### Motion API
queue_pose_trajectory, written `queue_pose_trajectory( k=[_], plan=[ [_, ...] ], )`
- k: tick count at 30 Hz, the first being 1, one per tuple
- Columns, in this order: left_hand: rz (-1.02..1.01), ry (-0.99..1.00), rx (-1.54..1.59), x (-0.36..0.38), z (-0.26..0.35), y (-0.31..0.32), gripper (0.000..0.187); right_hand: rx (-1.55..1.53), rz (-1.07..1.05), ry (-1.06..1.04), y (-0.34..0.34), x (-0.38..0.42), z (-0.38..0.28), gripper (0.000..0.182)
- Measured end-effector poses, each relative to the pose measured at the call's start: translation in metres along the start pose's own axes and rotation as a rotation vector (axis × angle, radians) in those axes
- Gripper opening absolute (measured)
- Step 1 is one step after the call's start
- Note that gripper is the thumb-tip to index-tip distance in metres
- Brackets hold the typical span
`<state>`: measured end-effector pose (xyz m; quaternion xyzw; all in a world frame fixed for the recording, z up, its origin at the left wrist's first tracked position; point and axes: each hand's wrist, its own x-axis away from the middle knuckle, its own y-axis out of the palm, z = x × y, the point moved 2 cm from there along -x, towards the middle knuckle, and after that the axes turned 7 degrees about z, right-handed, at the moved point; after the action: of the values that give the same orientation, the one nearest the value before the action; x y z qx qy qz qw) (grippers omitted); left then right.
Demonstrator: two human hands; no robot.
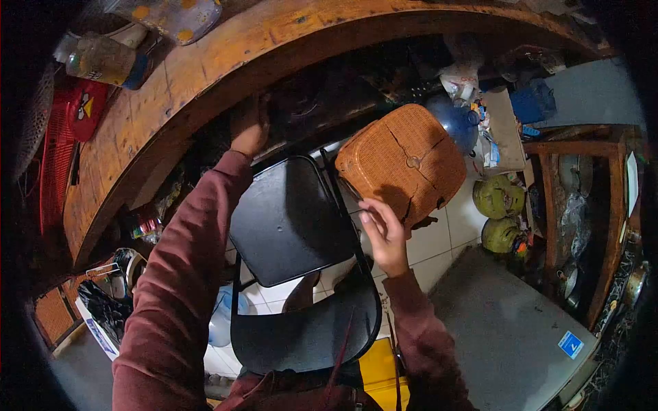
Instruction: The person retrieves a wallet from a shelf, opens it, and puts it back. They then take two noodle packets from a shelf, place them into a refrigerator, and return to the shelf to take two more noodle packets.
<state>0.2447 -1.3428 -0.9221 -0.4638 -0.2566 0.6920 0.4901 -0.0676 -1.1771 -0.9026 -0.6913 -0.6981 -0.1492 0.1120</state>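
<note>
Above a black chair [288, 219], orange basket [404, 161] touching right hand [385, 236] fingers [373, 214]

Under the bench [205, 61] my left hand [248, 130] reaches into a dark, crowded gap. The black chair [288, 219] blocks the middle below me. The wicker basket [404, 161] fills my right side; bare floor tiles [439, 240] lie beyond it.
</note>
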Motion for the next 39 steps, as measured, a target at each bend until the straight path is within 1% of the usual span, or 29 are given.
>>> queue_pose_trajectory(
  k=[2,3,5,7,8,9,10,11,12,13,15,17,18,20,21,22,23,25,26,27,28,29,30,31,33,35,37,38,39],
  plan=[
    [-0.019,-0.034,0.033,0.0,-0.001,0.0,0.033,0.084,-0.028,-0.064,0.013,-0.015,-0.005,0.039],
    [-0.044,-0.021,-0.032,-0.005,0.003,-0.002,0.034,0.085,-0.034,-0.061,0.021,-0.022,-0.009,0.039],
    [-0.07,-0.005,-0.1,-0.008,0.002,-0.003,0.036,0.273,-0.081,-0.221,0.038,-0.037,-0.018,0.042],
    [-0.007,-0.022,-0.062,-0.001,-0.006,-0.002,0.038,0.311,-0.102,-0.227,0.051,-0.052,-0.027,0.043],
    [-0.015,-0.021,-0.065,0.001,-0.013,0.004,0.038,0.326,-0.129,-0.19,0.058,-0.057,-0.031,0.043],
    [0.12,-0.124,-0.093,0.004,-0.026,0.014,0.033,0.342,-0.158,-0.156,0.064,-0.065,-0.033,0.044],
    [0.257,-0.226,-0.119,0.006,-0.037,0.02,0.032,0.423,-0.146,-0.363,0.068,-0.074,-0.034,0.045],
    [0.252,-0.227,-0.118,0.009,-0.047,0.025,0.032,0.423,-0.144,-0.358,0.072,-0.082,-0.03,0.045],
    [0.222,-0.116,-0.132,0.011,-0.052,0.027,0.032,0.408,-0.136,-0.439,0.077,-0.089,-0.032,0.046],
    [0.204,-0.061,-0.138,0.014,-0.058,0.027,0.032,0.394,-0.128,-0.518,0.082,-0.093,-0.034,0.047],
    [0.168,0.066,-0.18,0.019,-0.063,0.021,0.032,0.338,-0.139,-0.467,0.085,-0.099,-0.034,0.048],
    [0.146,0.142,-0.216,0.023,-0.059,0.013,0.032,0.265,-0.133,-0.264,0.088,-0.105,-0.031,0.05],
    [0.126,0.068,-0.127,0.021,-0.05,0.006,0.032,0.261,-0.131,-0.255,0.089,-0.11,-0.028,0.054],
    [0.106,-0.004,-0.038,0.015,-0.032,-0.006,0.033,0.213,-0.124,-0.249,0.094,-0.115,-0.03,0.056],
    [0.046,0.025,-0.083,0.012,-0.022,-0.01,0.033,0.165,-0.118,-0.244,0.097,-0.118,-0.031,0.058],
    [0.016,0.04,-0.108,0.009,-0.008,-0.015,0.033,0.057,-0.131,-0.211,0.099,-0.123,-0.029,0.066],
    [-0.013,0.057,-0.132,0.005,0.007,-0.021,0.033,-0.044,-0.095,-0.153,0.1,-0.127,-0.027,0.072],
    [-0.238,-0.479,0.439,0.002,0.042,-0.028,0.032,-0.288,-0.07,-0.202,0.098,-0.127,-0.03,0.074],
    [-0.218,-0.442,0.66,0.002,0.056,-0.026,0.029,-0.342,-0.11,-0.226,0.093,-0.124,-0.042,0.065],
    [-0.2,-0.403,0.883,0.004,0.069,-0.025,0.027,-0.341,-0.102,-0.226,0.086,-0.118,-0.046,0.065],
    [-0.214,-0.384,0.999,0.008,0.081,-0.027,0.021,-0.371,-0.162,-0.201,0.079,-0.11,-0.049,0.06],
    [-0.289,-0.359,1.108,0.014,0.086,-0.025,0.019,-0.399,-0.22,-0.174,0.075,-0.1,-0.051,0.055],
    [-0.328,-0.392,1.164,0.022,0.095,-0.027,0.021,-0.485,-0.168,-0.118,0.071,-0.09,-0.05,0.049],
    [-0.368,-0.427,1.219,0.03,0.105,-0.032,0.023,-0.481,-0.157,-0.117,0.067,-0.081,-0.049,0.049],
    [-0.423,-0.428,1.182,0.047,0.118,-0.046,0.027,-0.512,-0.084,-0.022,0.056,-0.062,-0.045,0.048],
    [-0.493,-0.422,1.147,0.063,0.13,-0.053,0.032,-0.513,-0.025,-0.012,0.046,-0.038,-0.04,0.048],
    [-0.519,-0.392,1.085,0.079,0.14,-0.057,0.033,-0.389,0.053,-0.034,0.043,-0.013,-0.037,0.048],
    [-0.51,-0.461,1.094,0.09,0.145,-0.057,0.031,-0.433,0.072,-0.038,0.042,-0.003,-0.037,0.047],
    [-0.545,-0.456,1.101,0.1,0.153,-0.059,0.031,-0.438,0.105,-0.034,0.039,0.01,-0.036,0.047]
  ],
)
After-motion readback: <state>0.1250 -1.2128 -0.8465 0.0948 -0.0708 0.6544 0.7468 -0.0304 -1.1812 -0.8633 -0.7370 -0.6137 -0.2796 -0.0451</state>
